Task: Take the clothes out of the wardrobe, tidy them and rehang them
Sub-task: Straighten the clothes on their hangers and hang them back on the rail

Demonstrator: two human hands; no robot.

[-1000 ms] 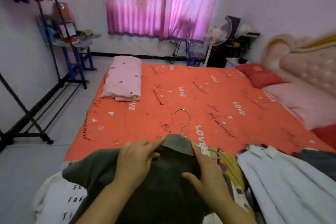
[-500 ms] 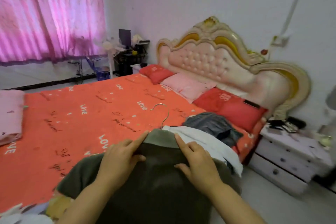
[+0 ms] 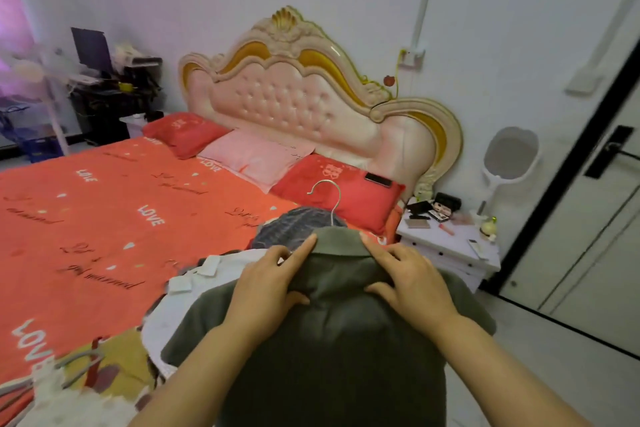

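A dark olive polo shirt (image 3: 332,350) hangs on a metal hanger whose hook (image 3: 329,198) sticks up above the collar. My left hand (image 3: 266,284) grips the shirt's left shoulder by the collar, forefinger stretched along the collar edge. My right hand (image 3: 412,281) grips the right shoulder the same way. I hold the shirt up in front of me, above the bed's near corner.
The bed (image 3: 104,218) has an orange cover; on it lie a white shirt (image 3: 207,270), a grey garment (image 3: 294,225) and a yellow-patterned garment (image 3: 114,367). A white nightstand (image 3: 450,246) stands by the headboard (image 3: 304,94). A door (image 3: 588,218) is at the right.
I have kept turning to the right with the shirt held in both hands; the curtain has left the view and the nightstand and the door have come in. My grip is unchanged.
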